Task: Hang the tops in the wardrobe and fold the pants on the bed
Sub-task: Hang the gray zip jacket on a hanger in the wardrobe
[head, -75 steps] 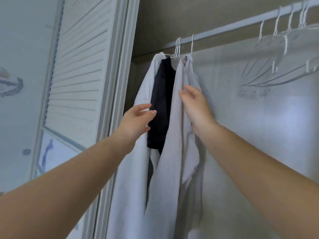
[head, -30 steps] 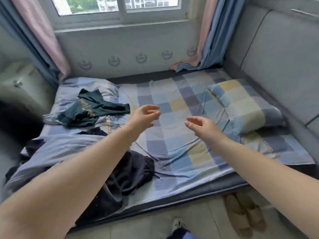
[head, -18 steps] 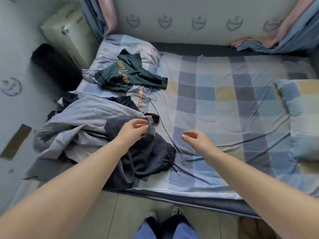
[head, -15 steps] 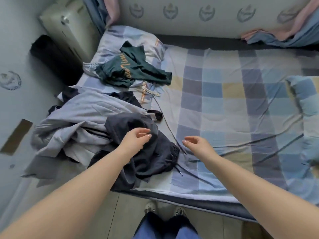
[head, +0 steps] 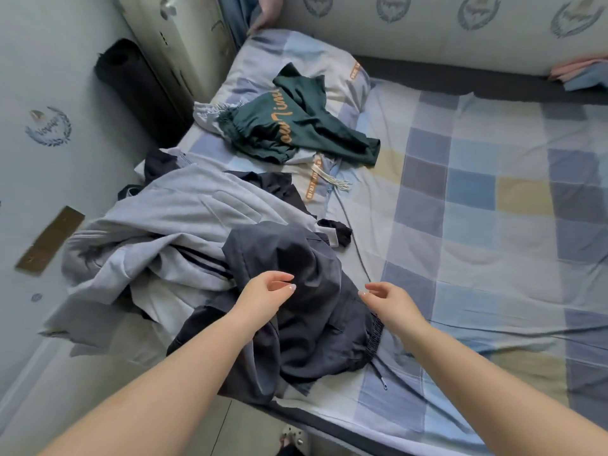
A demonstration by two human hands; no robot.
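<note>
a: both hands have dropped closer to the dark pants (head: pixel 306 311); left hand (head: pixel 263 296) and right hand (head: pixel 388 302) hover released, each grip empty.
b: take the elastic waistband, lift clear of the grey top (head: pixel 171 225).
a: they're crumpled at the bed (head: pixel 493 225) edge.

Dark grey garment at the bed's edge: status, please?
Left hand and right hand open, hovering, holding nothing. Crumpled dark grey garment ungripped on checked bed sheet. Light grey clothes heaped alongside, partly beneath it.
</note>
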